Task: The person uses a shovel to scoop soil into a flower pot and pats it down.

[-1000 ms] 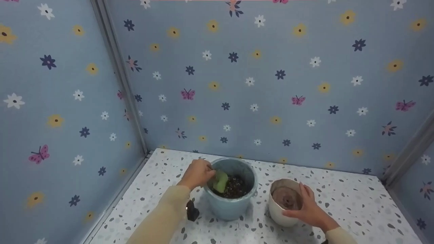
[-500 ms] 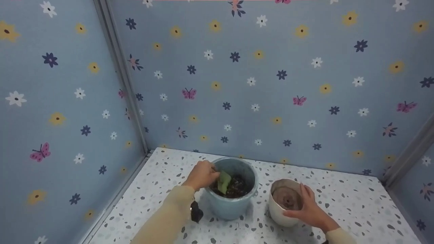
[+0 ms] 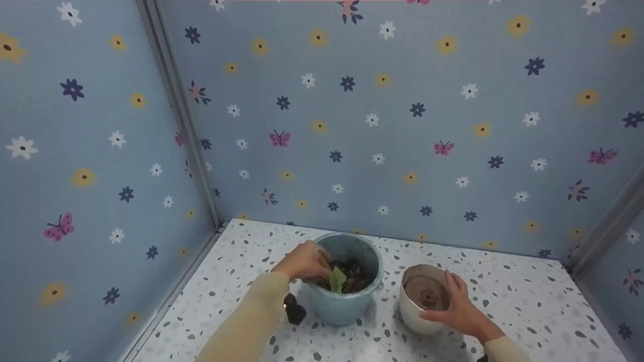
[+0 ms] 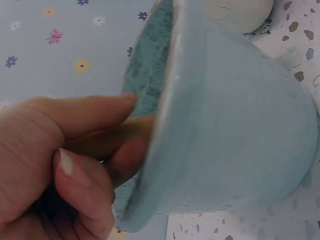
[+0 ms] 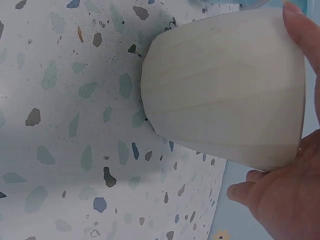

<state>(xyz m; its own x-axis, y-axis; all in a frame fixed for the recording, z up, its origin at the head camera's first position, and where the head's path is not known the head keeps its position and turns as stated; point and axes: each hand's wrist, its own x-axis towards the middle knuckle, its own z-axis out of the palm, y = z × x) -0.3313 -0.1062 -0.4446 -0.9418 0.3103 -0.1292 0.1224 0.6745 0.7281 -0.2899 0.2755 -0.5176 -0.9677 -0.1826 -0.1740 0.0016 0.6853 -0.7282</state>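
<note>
In the head view a light blue pot [image 3: 339, 307] stands upright on the table, with dark soil [image 3: 359, 277] inside. My left hand [image 3: 305, 261] reaches over its left rim and grips a small garden trowel; the green blade [image 3: 337, 280] points down at the soil. The trowel's wooden handle [image 4: 141, 129] shows between the fingers in the left wrist view, its lower part hidden behind the rim. To the right, my right hand [image 3: 461, 310] holds a white pot [image 3: 418, 321] by its rim, thumb in front and fingers behind. Brown lines that pot's inside.
The white speckled table [image 3: 241, 281] carries both pots, with a small gap between them. A flowered blue wall [image 3: 382, 186] rises behind, and another [image 3: 100, 211] stands at the left. A black strap device [image 3: 294, 310] sits at my left wrist.
My left hand has moved slightly right and deeper into the blue pot, and the trowel's blade has turned and shifted toward the soil's middle. The right hand and white pot stay put.
</note>
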